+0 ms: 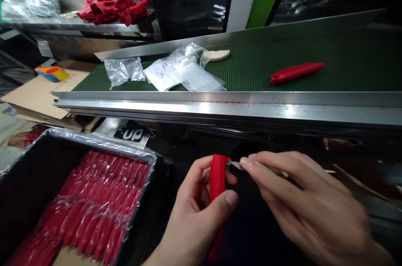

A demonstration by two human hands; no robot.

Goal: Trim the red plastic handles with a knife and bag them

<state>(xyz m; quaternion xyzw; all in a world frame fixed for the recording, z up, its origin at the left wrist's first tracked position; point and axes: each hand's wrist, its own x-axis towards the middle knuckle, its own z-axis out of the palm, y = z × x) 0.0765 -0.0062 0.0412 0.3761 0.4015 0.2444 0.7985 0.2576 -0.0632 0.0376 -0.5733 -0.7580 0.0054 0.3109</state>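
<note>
My left hand (201,211) is closed around a red plastic handle-shaped piece (217,178), held upright below the conveyor's front rail. In my right hand (307,203) is a thin craft knife (235,165), pinched between thumb and fingers. Its pointed metal blade touches or nearly touches the upper right edge of the red piece. Much of the knife's handle is hidden behind my fingers. On the green conveyor belt lies another red plastic piece (297,72), long, with a hole at one end.
Plastic bags (179,69) and a pale curved piece (216,55) rest on the belt (251,65). Red shavings dot the metal rail (157,105). A dark crate (147,158) of wrapped red pieces stands lower left. Tape rolls (52,74) sit on cardboard; red parts (111,8) lie on a shelf.
</note>
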